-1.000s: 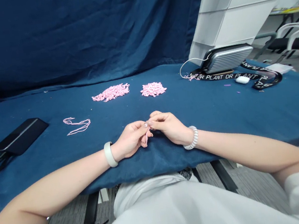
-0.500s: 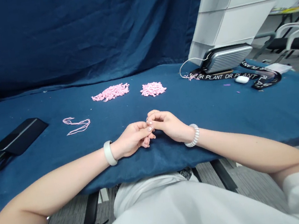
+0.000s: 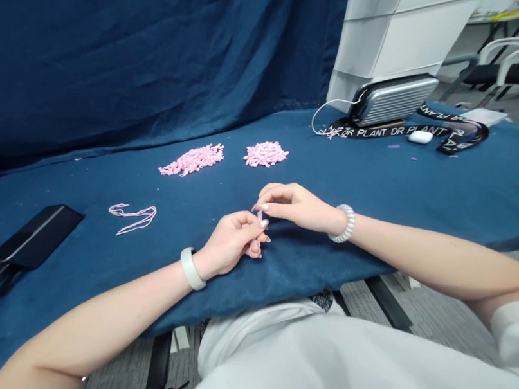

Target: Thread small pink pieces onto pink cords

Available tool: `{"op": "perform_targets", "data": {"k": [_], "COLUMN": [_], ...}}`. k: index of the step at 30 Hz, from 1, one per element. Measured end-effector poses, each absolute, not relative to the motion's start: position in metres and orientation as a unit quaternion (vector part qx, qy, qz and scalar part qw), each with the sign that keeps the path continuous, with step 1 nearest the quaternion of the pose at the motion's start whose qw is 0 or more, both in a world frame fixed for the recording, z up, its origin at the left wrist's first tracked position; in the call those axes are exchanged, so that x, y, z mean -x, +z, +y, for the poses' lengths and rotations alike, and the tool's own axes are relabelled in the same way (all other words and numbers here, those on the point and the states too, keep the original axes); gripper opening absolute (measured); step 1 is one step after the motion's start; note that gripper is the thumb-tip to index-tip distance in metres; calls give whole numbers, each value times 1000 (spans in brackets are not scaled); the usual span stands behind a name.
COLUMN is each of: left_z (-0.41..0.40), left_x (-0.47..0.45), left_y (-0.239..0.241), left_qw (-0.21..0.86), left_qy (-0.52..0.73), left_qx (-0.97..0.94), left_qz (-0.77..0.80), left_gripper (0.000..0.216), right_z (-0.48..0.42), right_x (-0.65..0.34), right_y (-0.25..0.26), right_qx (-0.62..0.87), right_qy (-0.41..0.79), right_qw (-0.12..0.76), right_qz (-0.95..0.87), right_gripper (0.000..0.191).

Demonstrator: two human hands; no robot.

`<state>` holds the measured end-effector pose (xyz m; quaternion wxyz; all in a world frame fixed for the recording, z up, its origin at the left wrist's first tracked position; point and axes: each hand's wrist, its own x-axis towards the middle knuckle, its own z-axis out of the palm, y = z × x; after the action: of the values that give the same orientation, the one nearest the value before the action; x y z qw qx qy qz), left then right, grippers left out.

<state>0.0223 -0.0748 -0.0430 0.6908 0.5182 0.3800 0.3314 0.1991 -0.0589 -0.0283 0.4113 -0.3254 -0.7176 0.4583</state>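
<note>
Over the front of the blue-covered table, my left hand (image 3: 234,240) pinches a small pink piece (image 3: 259,216) between thumb and forefinger. It looks like pink cord, though most of it is hidden by the fingers. My right hand (image 3: 293,206) is just above and to the right, its thumb and forefinger closed at the top of the same piece. Beyond the hands lie two heaps of small pink knotted pieces, a wider left heap (image 3: 193,160) and a rounder right heap (image 3: 266,154). Left of my hands is a loose pink cord (image 3: 139,218).
A black device with cables (image 3: 34,238) lies at the left. On the right are a silver ribbed case (image 3: 394,101), a black lettered strap (image 3: 377,132) and a small white case (image 3: 421,137). A blue cloth (image 3: 132,57) hangs behind the table.
My right hand has shifted slightly up and right, opening a small gap from the left fingers, where the pink piece now shows. My left hand has stayed nearly still.
</note>
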Motion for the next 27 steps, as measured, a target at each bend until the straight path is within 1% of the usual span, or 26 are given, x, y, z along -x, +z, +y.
{"op": "perform_targets", "data": {"k": [4,8,18,27], "left_z": [-76,-76,-77,-78], "left_x": [-24,-26,-27,-25], "left_y": [-42,-43,-42,-43], "left_qw": [680,676,668,648], "left_qy": [321,309,296,265], "left_qx": [-527,-534,-551,-591], "left_qz": [396,402,404,401], "left_gripper": [31,30,24,27], "right_z": [-62,-61,-60,-56], "right_x": [-199,-199,-198,-202], "right_y": [-28,-28,-27,-18], "right_qx": [335,333,339,352], "right_qy": [349,302,307,317], "right_qw": [396,390,362,350], "right_qz": [-780,-804,-812,-808], "right_gripper": [17,18,20,22]}}
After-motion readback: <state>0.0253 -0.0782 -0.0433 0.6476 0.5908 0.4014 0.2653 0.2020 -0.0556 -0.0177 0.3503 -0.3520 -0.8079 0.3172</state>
